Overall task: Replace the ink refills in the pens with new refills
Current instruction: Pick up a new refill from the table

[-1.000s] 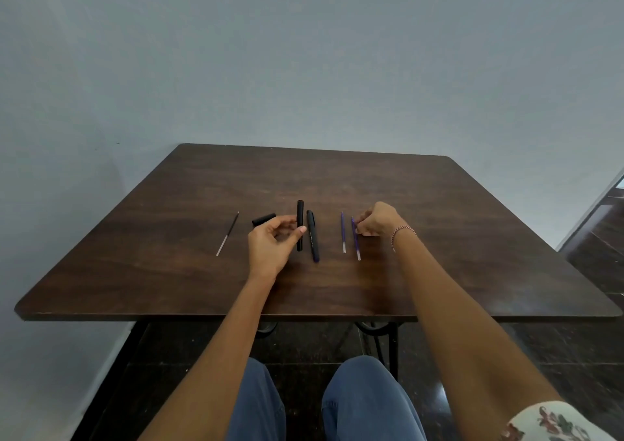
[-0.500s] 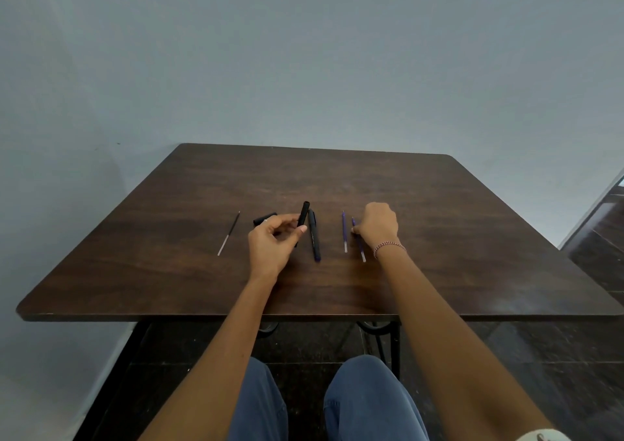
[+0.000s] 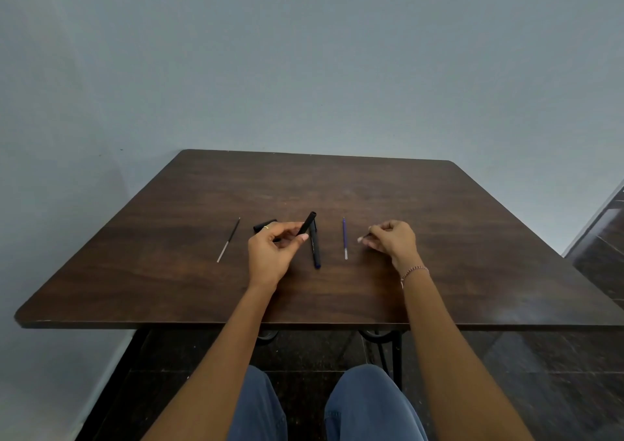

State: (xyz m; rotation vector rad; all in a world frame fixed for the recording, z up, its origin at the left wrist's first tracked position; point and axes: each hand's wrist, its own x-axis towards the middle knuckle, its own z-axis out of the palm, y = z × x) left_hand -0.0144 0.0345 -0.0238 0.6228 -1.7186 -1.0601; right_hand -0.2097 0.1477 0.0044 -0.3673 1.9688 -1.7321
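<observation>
My left hand [image 3: 273,255] holds a black pen barrel [image 3: 307,223], tilted up and to the right off the table. A black pen cap [image 3: 264,225] lies just behind that hand. A whole dark pen [image 3: 315,248] lies flat to the right of it. One purple refill [image 3: 344,238] lies on the table. My right hand [image 3: 391,239] pinches a second refill [image 3: 363,238]; only its pale end shows past the fingers. A thin dark refill with a pale end [image 3: 229,244] lies at the left.
All of this sits on a dark wooden table [image 3: 439,211] that stands against a pale blue wall. My knees in blue jeans are below its near edge. A dark tiled floor shows at the right.
My left hand has raised the pen barrel off the table and tilted it. My right hand has picked up the right-hand purple refill and moved right with it.
</observation>
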